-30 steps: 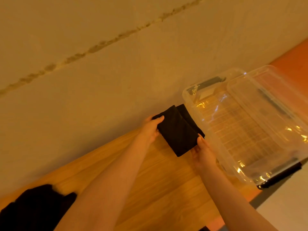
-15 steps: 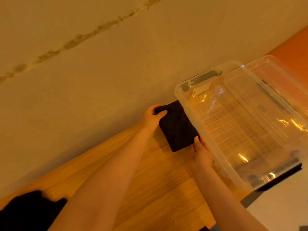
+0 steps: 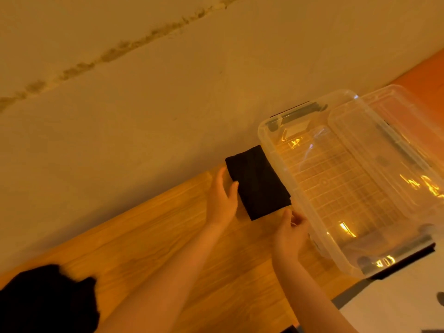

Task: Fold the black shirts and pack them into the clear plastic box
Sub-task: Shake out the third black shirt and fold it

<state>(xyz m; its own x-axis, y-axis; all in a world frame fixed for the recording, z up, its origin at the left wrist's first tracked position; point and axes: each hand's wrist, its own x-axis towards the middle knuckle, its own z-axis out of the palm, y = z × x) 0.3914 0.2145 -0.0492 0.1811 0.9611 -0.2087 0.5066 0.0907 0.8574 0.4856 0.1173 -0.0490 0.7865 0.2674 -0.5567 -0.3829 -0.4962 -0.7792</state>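
Black shirt pile [image 3: 45, 301] cut off at lower-left edge; clear box [image 3: 283, 164] hides the folded shirt's [image 3: 258, 183] right edge

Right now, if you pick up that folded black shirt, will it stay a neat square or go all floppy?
Probably floppy: the folded black shirt is soft cloth, so its layers may sag or unfold. It looks light. Lifting with left hand and right hand together should help.
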